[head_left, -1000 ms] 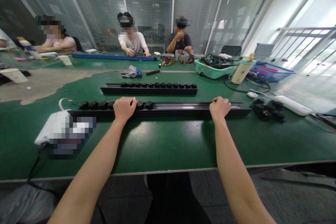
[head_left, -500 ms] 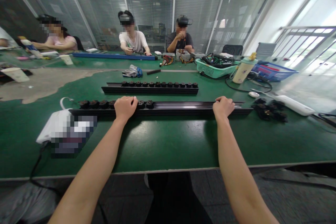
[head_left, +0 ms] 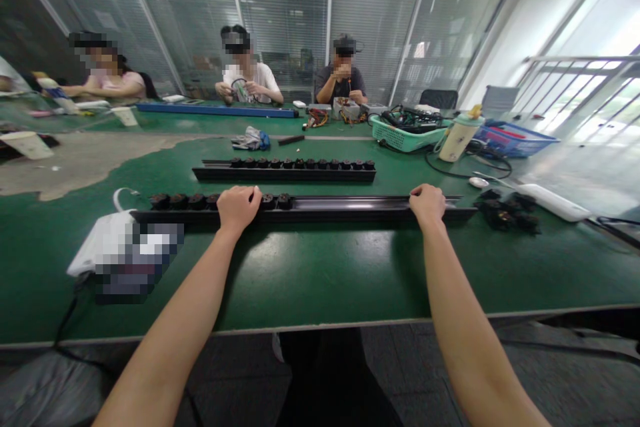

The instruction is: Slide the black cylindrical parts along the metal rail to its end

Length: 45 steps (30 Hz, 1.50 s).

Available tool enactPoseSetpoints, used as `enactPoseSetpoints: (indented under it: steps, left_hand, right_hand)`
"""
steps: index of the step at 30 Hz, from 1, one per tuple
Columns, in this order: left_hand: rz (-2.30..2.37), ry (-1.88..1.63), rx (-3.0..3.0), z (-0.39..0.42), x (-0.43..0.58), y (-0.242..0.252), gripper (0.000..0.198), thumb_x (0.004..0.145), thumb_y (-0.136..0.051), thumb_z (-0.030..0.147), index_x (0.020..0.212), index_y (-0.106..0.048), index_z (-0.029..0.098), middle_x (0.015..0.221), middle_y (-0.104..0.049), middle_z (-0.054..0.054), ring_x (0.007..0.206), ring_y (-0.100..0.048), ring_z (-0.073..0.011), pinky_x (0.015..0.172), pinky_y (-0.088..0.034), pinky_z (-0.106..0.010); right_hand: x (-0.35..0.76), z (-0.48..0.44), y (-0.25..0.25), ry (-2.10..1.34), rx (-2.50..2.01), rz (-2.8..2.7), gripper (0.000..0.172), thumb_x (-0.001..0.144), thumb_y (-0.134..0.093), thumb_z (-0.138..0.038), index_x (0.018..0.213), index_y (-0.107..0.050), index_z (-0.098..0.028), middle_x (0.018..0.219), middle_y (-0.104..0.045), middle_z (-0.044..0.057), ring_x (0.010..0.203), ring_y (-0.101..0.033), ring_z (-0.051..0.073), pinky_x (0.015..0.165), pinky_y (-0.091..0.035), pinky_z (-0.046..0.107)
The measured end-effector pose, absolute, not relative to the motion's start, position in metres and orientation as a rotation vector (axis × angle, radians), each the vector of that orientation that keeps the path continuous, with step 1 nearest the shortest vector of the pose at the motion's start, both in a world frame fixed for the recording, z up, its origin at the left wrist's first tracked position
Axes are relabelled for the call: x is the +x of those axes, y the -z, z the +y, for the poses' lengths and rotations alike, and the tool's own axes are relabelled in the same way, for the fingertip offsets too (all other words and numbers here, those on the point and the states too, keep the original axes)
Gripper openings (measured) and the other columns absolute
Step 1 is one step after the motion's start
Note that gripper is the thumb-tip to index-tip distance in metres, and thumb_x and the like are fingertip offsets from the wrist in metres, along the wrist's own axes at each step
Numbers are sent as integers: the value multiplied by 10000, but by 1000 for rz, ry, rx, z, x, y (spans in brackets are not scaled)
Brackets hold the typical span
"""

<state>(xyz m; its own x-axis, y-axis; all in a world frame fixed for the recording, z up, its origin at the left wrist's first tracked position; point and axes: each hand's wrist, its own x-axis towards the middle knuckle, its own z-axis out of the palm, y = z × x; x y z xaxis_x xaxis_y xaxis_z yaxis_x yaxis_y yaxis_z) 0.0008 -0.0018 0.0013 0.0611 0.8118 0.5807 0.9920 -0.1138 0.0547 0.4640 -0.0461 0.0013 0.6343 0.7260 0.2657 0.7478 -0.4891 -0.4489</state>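
A long black rail (head_left: 345, 208) lies across the green table (head_left: 310, 273) in front of me, with several black round sockets (head_left: 180, 201) set in its left part. My left hand (head_left: 237, 207) curls over the rail among the sockets, fingers closed on it. My right hand (head_left: 427, 204) grips the rail near its right end, fingers wrapped over the top. A second black rail (head_left: 285, 170), filled with sockets along its length, lies parallel just behind.
Loose black sockets (head_left: 507, 210) are piled right of the rail's end. A white device (head_left: 107, 243) with a cable sits at the left. Farther back stand a green basket (head_left: 405, 133), a cream bottle (head_left: 457, 137) and a blue tray (head_left: 515, 140). Three people work at the far side.
My right hand has slid a little to the right along the rail. My left hand stays where it was. The view has shifted slightly.
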Motion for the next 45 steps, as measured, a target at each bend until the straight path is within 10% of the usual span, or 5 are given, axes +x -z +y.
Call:
enactPoseSetpoints:
  steps: [45]
  left_hand:
    - [-1790, 681, -1985, -1, -1, 0, 513, 1017, -340, 406, 793, -745, 184, 893, -751, -144, 841, -661, -286, 694, -369, -367]
  right_hand:
    - [550, -66, 40, 299, -1628, -1668, 328, 970, -506, -428, 1039, -744, -213, 1024, -648, 142, 1043, -596, 310, 1008, -488, 493]
